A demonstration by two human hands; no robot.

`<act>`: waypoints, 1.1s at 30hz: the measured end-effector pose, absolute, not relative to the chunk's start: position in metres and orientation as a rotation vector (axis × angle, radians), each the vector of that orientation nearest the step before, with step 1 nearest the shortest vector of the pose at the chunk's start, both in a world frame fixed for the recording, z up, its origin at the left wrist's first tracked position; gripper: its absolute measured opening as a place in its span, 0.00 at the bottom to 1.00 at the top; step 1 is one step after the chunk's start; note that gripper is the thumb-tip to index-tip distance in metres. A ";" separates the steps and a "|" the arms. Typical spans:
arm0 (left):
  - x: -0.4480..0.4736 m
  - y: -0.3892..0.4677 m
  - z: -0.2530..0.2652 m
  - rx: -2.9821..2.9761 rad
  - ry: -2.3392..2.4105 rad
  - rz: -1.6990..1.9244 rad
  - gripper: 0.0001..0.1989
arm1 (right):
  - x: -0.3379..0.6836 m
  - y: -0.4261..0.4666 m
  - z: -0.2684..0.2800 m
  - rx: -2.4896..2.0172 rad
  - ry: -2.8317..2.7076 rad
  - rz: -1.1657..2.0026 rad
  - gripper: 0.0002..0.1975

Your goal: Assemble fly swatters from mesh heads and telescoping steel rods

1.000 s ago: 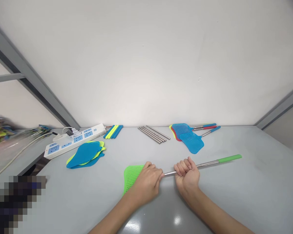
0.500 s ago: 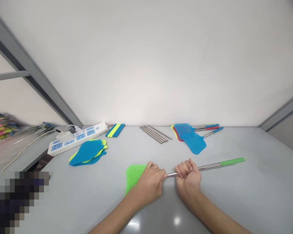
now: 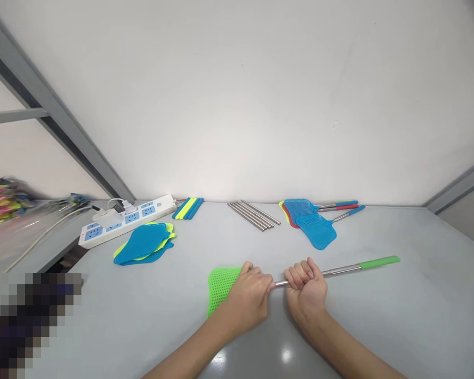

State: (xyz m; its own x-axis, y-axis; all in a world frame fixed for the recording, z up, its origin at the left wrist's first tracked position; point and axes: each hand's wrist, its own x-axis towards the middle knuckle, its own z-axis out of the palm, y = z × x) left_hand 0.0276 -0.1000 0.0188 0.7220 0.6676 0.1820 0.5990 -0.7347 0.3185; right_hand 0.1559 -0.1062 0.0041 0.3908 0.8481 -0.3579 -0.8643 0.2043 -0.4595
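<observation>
Across the front of the table lies a green fly swatter (image 3: pixel 222 287) with a steel rod and a green grip on its right end. My left hand (image 3: pixel 249 295) is closed where the perforated head meets the rod, hiding that joint. Just to its right, my right hand (image 3: pixel 306 287) wraps palm-up around the rod. A short stretch of bare steel shows between the two hands. Behind them are loose steel rods (image 3: pixel 253 216), lying side by side. Farther right, several swatters with handles (image 3: pixel 316 229) overlap in a pile, blue on top of red and yellow.
Loose blue and yellow swatter heads (image 3: pixel 144 243) are stacked at the left. Blue and yellow grips (image 3: pixel 188 208) lie behind them, beside a white power strip (image 3: pixel 128 220) with plugs in it. Bagged colourful items (image 3: pixel 3 202) sit far left. A white wall (image 3: pixel 256 105) rises behind the table.
My left hand has come slightly closer to my right, shortening the bare rod between them. The view has shifted a little; the other things lie as before.
</observation>
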 end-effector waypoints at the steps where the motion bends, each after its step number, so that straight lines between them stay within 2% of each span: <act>1: 0.028 -0.100 0.018 2.690 1.009 0.416 0.13 | 0.156 -0.106 0.004 -0.661 0.040 1.199 0.19; 10: 0.026 -0.102 0.018 2.665 1.004 0.460 0.14 | 0.153 -0.107 0.000 -0.671 -0.020 1.210 0.19; 33: 0.010 -0.089 0.035 2.554 0.926 0.347 0.13 | 0.181 -0.085 0.016 -0.563 0.028 1.543 0.18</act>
State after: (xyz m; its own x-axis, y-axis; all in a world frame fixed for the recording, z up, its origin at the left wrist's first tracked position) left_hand 0.0096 -0.0893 0.0351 0.7497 0.6550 0.0941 0.5556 -0.7003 0.4482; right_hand 0.1813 -0.0848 0.0164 0.0541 0.9306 -0.3621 -0.9431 -0.0716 -0.3248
